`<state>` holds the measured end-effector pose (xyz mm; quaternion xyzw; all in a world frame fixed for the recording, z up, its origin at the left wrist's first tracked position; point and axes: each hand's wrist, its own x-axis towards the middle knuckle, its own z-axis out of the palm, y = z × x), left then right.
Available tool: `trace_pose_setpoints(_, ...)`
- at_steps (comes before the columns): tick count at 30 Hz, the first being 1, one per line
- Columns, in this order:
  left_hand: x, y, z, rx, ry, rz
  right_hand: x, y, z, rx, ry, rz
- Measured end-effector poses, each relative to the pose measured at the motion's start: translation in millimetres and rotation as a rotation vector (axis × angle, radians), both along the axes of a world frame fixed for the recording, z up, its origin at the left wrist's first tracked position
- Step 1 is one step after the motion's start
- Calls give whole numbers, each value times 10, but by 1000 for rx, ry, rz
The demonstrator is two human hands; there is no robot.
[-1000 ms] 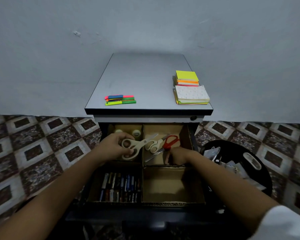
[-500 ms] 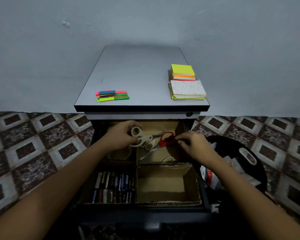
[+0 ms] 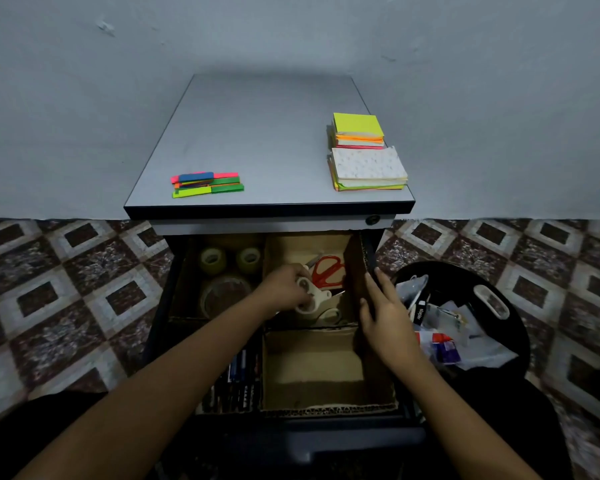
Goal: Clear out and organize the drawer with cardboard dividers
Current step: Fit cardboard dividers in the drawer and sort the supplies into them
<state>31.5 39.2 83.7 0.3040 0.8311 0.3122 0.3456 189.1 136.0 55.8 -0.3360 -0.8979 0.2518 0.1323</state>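
Note:
The open drawer (image 3: 381,408) is split by cardboard dividers (image 3: 262,327) into four compartments. In the back right one, my left hand (image 3: 284,289) grips white-handled scissors (image 3: 310,299) beside red-handled scissors (image 3: 328,271). With straight fingers, my right hand (image 3: 383,313) rests against the cardboard wall on the drawer's right side. Tape rolls (image 3: 222,271) fill the back left compartment. Pens (image 3: 238,382) lie in the front left one, partly hidden by my left arm. The front right compartment holds nothing.
On the cabinet top (image 3: 267,140) lie coloured sticky flags (image 3: 207,184) at the left and sticky-note stacks (image 3: 366,154) at the right. A black bin (image 3: 492,306) with paper scraps stands on the patterned floor right of the drawer.
My left hand has lowered the white scissors into the back right compartment. My right hand let go of the red scissors and moved right to the drawer's side wall.

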Motion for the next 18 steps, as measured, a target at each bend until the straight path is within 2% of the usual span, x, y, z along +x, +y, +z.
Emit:
trace_pose_setpoints(7,33,108,-206,-162,228,-121,14,-1,2,0,19,5)
trace_pose_setpoints(18,95,100,-291,-236,386,-234,22,-15,17,-22,26,-7)
